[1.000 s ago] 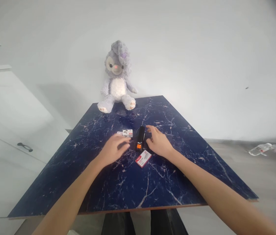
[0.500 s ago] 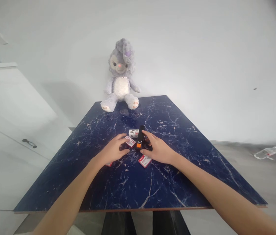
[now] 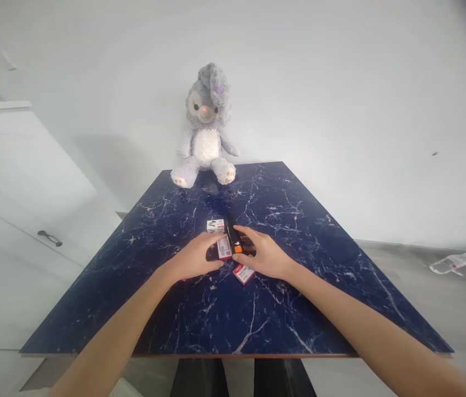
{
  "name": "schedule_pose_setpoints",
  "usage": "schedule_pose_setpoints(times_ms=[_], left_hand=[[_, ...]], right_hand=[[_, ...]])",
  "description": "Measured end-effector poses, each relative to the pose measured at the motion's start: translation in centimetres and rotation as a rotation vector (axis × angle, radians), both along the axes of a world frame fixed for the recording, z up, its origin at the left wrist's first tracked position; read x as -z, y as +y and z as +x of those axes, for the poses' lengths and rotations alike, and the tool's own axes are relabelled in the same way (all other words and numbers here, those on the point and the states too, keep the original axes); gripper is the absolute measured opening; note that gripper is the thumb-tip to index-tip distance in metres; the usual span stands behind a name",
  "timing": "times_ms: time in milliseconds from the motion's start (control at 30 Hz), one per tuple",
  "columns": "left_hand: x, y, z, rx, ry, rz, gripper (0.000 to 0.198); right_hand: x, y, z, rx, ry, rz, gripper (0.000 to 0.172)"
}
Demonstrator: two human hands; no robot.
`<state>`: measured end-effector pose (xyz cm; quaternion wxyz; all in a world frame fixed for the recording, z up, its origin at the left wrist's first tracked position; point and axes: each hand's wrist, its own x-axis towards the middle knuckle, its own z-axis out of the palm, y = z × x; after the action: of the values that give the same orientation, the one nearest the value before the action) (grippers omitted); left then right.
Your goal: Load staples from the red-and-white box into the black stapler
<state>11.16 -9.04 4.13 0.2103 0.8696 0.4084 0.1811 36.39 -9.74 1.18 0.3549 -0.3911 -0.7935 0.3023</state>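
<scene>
My left hand (image 3: 195, 256) has its thumb and fingers around a small red-and-white box (image 3: 224, 249). Right up against that box lies a slim black object with an orange patch (image 3: 238, 249) on its near end; its kind is unclear. My right hand (image 3: 266, 255) grips this black object from the right, thumb at the near end and fingers farther along. Behind the left fingers stands a white box with a dark picture (image 3: 215, 224). A second red-and-white box (image 3: 243, 273) rests flat just below my right hand. Something red peeks out under my left wrist, mostly hidden.
A grey plush rabbit (image 3: 207, 146) sits at the far edge of the blue marbled table (image 3: 299, 309), against the wall. To the left is a white cabinet (image 3: 13, 253) with a dark handle. Clear plastic packaging (image 3: 456, 263) lies on the floor at right.
The black object has swung more lengthwise, its far end going left. The box in my left hand has turned and now lies alongside it. The white box has shifted left.
</scene>
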Motion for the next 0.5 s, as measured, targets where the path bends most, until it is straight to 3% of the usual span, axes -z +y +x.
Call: schedule_pose_setpoints(times_ms=[200, 267, 367, 433, 500], left_hand=[[0.4, 0.0, 0.3, -0.033, -0.071, -0.039, 0.07], [0.1, 0.1, 0.2, -0.038, -0.048, 0.019, 0.071], [-1.2, 0.4, -1.3, -0.067, -0.001, 0.1, 0.064], [-2.6, 0.6, -3.3, -0.112, 0.044, 0.082, 0.059], [-4.0, 0.8, -5.6, -0.148, 0.114, -0.009, 0.07]], right_hand=[[-0.5, -0.5, -0.4, 0.043, -0.048, 0.052, 0.068], [-1.6, -1.2, -0.5, 0.126, -0.158, 0.14, 0.056], [-3.5, -2.6, -0.6, 0.243, -0.334, 0.269, 0.036], [-4.4, -3.2, -0.5, 0.261, -0.448, 0.294, 0.041], [-4.7, -3.2, -0.3, 0.236, -0.561, 0.264, 0.051]])
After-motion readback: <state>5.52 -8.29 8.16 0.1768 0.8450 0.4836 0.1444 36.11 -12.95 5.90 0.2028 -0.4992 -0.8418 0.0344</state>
